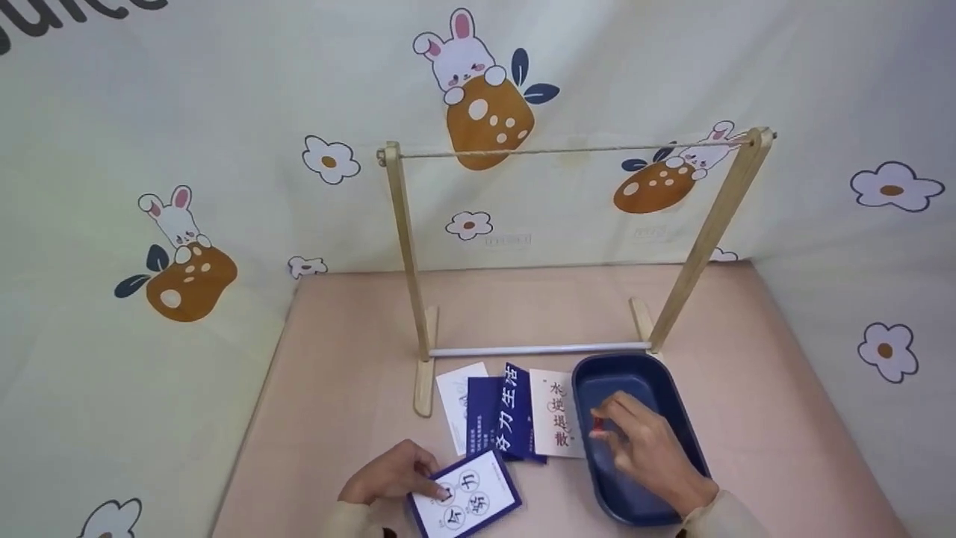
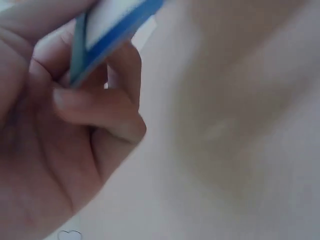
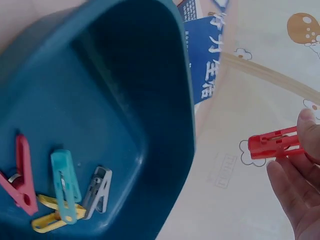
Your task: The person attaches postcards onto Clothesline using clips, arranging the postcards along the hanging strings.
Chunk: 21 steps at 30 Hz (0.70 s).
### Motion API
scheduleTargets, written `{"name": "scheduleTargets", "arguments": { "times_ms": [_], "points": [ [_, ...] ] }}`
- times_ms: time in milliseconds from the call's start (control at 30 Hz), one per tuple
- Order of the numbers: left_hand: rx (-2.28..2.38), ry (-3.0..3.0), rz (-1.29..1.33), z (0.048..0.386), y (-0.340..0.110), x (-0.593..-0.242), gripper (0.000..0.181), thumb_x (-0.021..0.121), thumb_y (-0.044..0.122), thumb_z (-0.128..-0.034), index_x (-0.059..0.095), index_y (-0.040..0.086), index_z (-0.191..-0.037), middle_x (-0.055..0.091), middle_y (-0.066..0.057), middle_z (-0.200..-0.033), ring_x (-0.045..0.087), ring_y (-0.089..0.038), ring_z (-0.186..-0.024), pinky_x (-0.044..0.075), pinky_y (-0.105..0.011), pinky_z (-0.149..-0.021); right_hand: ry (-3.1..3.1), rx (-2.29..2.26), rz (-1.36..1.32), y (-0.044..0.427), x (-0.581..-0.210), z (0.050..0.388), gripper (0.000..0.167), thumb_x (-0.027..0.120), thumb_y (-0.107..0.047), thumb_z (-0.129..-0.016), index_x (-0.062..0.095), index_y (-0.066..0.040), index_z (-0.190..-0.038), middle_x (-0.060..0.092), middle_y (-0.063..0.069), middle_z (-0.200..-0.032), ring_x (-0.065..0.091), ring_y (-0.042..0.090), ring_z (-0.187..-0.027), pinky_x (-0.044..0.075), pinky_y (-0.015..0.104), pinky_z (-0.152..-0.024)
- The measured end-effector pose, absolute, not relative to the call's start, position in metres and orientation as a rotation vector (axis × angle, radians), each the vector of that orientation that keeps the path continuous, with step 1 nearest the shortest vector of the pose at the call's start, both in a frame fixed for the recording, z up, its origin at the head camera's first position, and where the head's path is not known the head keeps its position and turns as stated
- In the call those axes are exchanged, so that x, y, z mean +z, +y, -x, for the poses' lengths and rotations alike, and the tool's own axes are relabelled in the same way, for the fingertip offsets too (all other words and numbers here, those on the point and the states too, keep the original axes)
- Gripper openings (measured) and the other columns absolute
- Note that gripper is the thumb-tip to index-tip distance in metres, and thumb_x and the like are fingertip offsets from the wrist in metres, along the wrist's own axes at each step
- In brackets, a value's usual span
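My left hand (image 1: 399, 472) grips a blue-bordered white card (image 1: 493, 489) with black characters, thumb on its face; in the left wrist view only a corner of this card (image 2: 107, 37) shows. A red clothespin (image 3: 270, 145) is pinched between the thumb and fingers of my right hand (image 1: 651, 447), which is above the dark blue tray (image 1: 635, 506). Inside the tray, the right wrist view shows a pinkish-red clothespin (image 3: 22, 177), a teal clothespin (image 3: 64, 175), a yellow clothespin (image 3: 45, 225) and a grey clothespin (image 3: 95, 195). The teal one overlaps the yellow.
Behind the hands stands a wooden frame (image 1: 407, 254) with a string (image 1: 553, 152) across its top and a white rod (image 1: 538, 350) low down. Several overlapping cards (image 1: 553, 411) lie between frame and hands, left of the tray. A patterned cloth backdrop (image 1: 567, 67) surrounds the pink tabletop (image 1: 328, 359).
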<state>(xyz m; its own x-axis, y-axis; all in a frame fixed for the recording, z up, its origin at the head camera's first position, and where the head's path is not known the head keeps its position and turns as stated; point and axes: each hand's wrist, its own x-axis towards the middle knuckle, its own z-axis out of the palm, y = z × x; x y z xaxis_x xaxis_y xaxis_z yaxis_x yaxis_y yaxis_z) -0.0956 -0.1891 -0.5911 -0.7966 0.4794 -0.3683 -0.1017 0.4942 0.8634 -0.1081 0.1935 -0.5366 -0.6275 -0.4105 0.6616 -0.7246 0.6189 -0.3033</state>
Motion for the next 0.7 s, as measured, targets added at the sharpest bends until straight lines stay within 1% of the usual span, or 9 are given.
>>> {"name": "scheduleTargets", "arguments": {
  "times_ms": [100, 200, 233, 267, 333, 400, 533, 600, 700],
  "points": [
    [1.369, 2.104, -0.339, 0.1, -0.193, -0.586, 0.017, 0.083, 0.012, -0.0792, 0.076, -0.002, -0.086, 0.074, -0.009, -0.078, 0.053, -0.003, -0.064, 0.039, -0.014, -0.059, -2.288, 0.751, -0.958, 0.191, -0.531, 0.117, 0.036, 0.086, 0.007, -0.063, 0.067, -0.008, -0.089, 0.061, -0.003, -0.089, 0.061, 0.008, -0.076, 0.051, 0.017, -0.068],
    [1.437, 2.098, -0.343, 0.107, -0.193, -0.579, 0.019, 0.08, 0.013, -0.0828, 0.074, -0.003, -0.089, 0.072, -0.004, -0.079, 0.054, -0.004, -0.068, 0.04, -0.014, -0.06, -2.259, 0.746, -1.029, 0.188, -0.521, 0.128, 0.027, 0.086, -0.002, -0.07, 0.067, -0.007, -0.088, 0.059, -0.002, -0.086, 0.057, 0.007, -0.073, 0.049, 0.017, -0.065],
    [1.452, 2.114, -0.329, 0.11, -0.192, -0.576, 0.019, 0.08, 0.015, -0.0839, 0.073, -0.003, -0.089, 0.069, 0.0, -0.079, 0.054, -0.005, -0.07, 0.04, -0.015, -0.062, -2.256, 0.761, -1.048, 0.187, -0.517, 0.131, 0.025, 0.086, -0.004, -0.071, 0.067, -0.006, -0.088, 0.059, -0.001, -0.086, 0.057, 0.008, -0.072, 0.049, 0.017, -0.065],
    [1.466, 2.141, -0.311, 0.113, -0.191, -0.572, 0.02, 0.079, 0.017, -0.0846, 0.073, -0.002, -0.089, 0.067, 0.003, -0.079, 0.054, -0.006, -0.072, 0.04, -0.016, -0.063, -2.248, 0.78, -1.067, 0.185, -0.512, 0.135, 0.024, 0.085, -0.004, -0.072, 0.067, -0.006, -0.088, 0.059, 0.0, -0.085, 0.056, 0.009, -0.071, 0.048, 0.017, -0.064],
    [1.499, 2.192, -0.264, 0.12, -0.189, -0.564, 0.022, 0.079, 0.021, -0.0858, 0.071, 0.0, -0.09, 0.064, 0.005, -0.08, 0.054, -0.009, -0.077, 0.041, -0.019, -0.067, -2.251, 0.819, -1.101, 0.182, -0.501, 0.143, 0.023, 0.084, -0.003, -0.073, 0.067, -0.006, -0.088, 0.059, 0.0, -0.085, 0.056, 0.009, -0.07, 0.047, 0.015, -0.064],
    [1.553, 2.225, -0.22, 0.127, -0.186, -0.555, 0.025, 0.077, 0.024, -0.0872, 0.07, 0.0, -0.093, 0.065, 0.003, -0.084, 0.056, -0.01, -0.08, 0.044, -0.02, -0.07, -2.267, 0.854, -1.129, 0.179, -0.488, 0.15, 0.022, 0.083, -0.001, -0.074, 0.066, -0.005, -0.087, 0.059, 0.0, -0.084, 0.057, 0.008, -0.07, 0.048, 0.014, -0.063],
    [1.719, 2.212, -0.145, 0.139, -0.182, -0.535, 0.031, 0.075, 0.024, -0.0904, 0.069, -0.002, -0.105, 0.075, -0.01, -0.097, 0.067, -0.014, -0.083, 0.051, -0.023, -0.071, -2.287, 0.839, -1.196, 0.168, -0.464, 0.164, 0.017, 0.08, -0.001, -0.079, 0.064, -0.006, -0.083, 0.057, -0.002, -0.081, 0.054, 0.004, -0.069, 0.046, 0.012, -0.06],
    [1.795, 2.216, -0.112, 0.143, -0.18, -0.525, 0.033, 0.074, 0.024, -0.0913, 0.068, -0.003, -0.11, 0.076, -0.014, -0.101, 0.067, -0.014, -0.082, 0.051, -0.022, -0.069, -2.288, 0.81, -1.231, 0.161, -0.453, 0.171, 0.016, 0.079, -0.001, -0.081, 0.064, -0.006, -0.082, 0.056, -0.002, -0.079, 0.051, 0.004, -0.069, 0.045, 0.012, -0.058],
    [1.873, 2.266, -0.067, 0.152, -0.174, -0.51, 0.032, 0.074, 0.023, -0.0919, 0.069, -0.002, -0.112, 0.076, -0.014, -0.104, 0.064, -0.014, -0.08, 0.049, -0.022, -0.067, -2.287, 0.781, -1.264, 0.15, -0.439, 0.178, 0.015, 0.078, -0.001, -0.083, 0.064, -0.006, -0.082, 0.055, -0.001, -0.078, 0.051, 0.005, -0.069, 0.045, 0.014, -0.057]
  ]
}}
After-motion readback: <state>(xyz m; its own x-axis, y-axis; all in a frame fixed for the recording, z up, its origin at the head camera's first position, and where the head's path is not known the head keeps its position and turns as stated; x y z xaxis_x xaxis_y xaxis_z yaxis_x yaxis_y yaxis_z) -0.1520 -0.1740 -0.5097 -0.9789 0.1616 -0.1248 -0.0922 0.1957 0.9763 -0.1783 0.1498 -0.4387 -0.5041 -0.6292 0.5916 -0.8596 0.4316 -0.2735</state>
